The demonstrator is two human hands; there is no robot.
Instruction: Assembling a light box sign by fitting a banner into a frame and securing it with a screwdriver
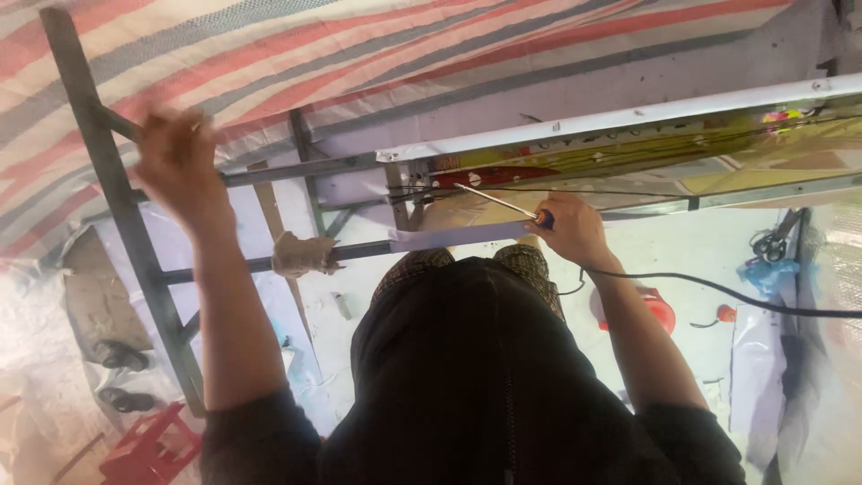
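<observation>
The right hand (575, 232) is clamped on a screwdriver (503, 205) aimed at the white frame (628, 119). The left hand (178, 160) is blurred against a grey metal bar (108, 180); whether it grips is unclear.

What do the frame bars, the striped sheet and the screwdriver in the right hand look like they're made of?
The frame bars look like dull grey-painted metal: straight and thin, joined at crossings. The striped sheet looks like woven plastic tarpaulin, with red, white and grey bands; the weave is too small to confirm. The screwdriver in the right hand has a thin shiny shaft, probably steel, and a blue and orange handle, likely plastic.
</observation>
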